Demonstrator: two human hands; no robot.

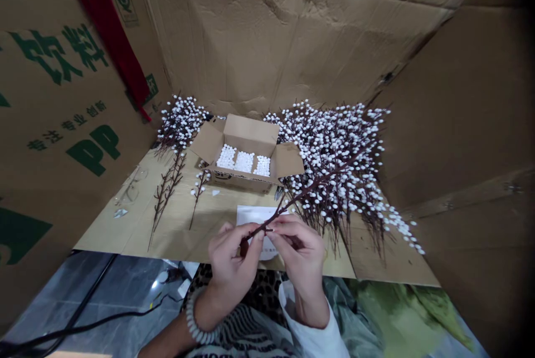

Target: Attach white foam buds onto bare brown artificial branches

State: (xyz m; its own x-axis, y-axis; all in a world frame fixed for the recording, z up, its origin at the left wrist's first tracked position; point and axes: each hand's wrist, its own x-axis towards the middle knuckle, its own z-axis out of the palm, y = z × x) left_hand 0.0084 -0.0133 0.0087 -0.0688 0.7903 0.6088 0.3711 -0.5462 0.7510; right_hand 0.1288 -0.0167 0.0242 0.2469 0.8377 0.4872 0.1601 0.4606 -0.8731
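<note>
Both hands on budded branch

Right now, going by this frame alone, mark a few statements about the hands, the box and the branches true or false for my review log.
1. The left hand and right hand both pinch one budded branch. True.
2. The small cardboard box is closed. False: its flaps are open and white balls show inside.
3. The big pile of white-budded branches lies right of the box. True.
4. The bare branches lie right of the box. False: they lie left of it.
5. The bead bracelet is on the right wrist. False: it is on the left wrist.
</note>
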